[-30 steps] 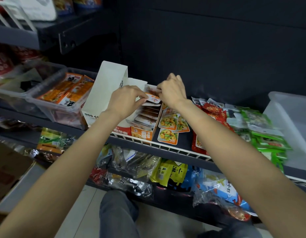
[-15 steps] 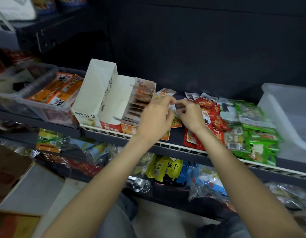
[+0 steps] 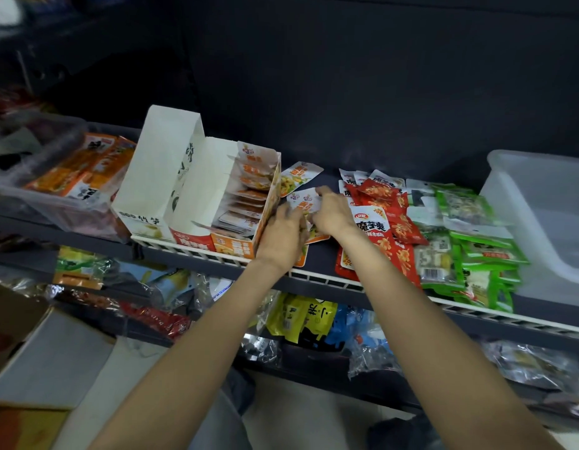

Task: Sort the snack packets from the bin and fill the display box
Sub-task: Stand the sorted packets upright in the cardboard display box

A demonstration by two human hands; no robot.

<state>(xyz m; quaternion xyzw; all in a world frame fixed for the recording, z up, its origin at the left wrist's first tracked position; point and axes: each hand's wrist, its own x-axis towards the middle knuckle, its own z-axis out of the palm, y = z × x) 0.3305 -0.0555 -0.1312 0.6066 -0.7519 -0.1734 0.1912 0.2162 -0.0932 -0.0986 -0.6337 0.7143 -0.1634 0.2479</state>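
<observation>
Both hands meet over loose orange snack packets on the shelf [image 3: 314, 264]: the left hand [image 3: 283, 235] and right hand [image 3: 333, 212] pinch one small packet [image 3: 304, 201] between their fingers. The display box [image 3: 236, 203], part-filled, stands just left of the left hand, the nearer one, its long axis running front to back.

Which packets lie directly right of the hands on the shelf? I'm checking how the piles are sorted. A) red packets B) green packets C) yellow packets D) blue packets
A: the red packets lie right beside the right hand; the green packets come further right, toward the clear bin.
</observation>
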